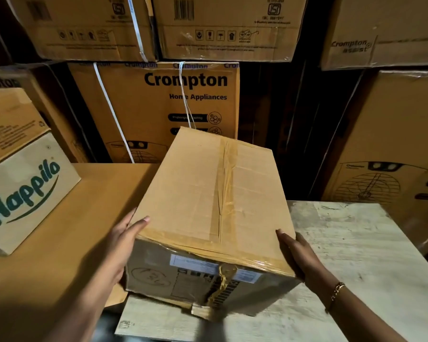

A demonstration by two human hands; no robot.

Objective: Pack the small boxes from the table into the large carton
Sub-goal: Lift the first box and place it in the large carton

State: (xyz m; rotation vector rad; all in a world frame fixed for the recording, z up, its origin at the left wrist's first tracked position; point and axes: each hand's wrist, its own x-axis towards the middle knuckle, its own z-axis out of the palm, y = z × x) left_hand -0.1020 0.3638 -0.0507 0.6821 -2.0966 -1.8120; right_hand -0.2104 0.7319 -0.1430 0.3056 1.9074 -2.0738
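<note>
We hold one taped box (208, 193) between two hands, left grip (124, 243) and right grip (297, 253) each pressed to a side. One Happilo box (27, 193) sits on the left worktop (89, 193).

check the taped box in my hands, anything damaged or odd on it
Yes. On the taped box, the tape on the near end face is torn, bunched and peeling over the printed labels. The top tape seam is wrinkled. The left hand and right hand hold its sides, tilted across two surfaces.
</note>
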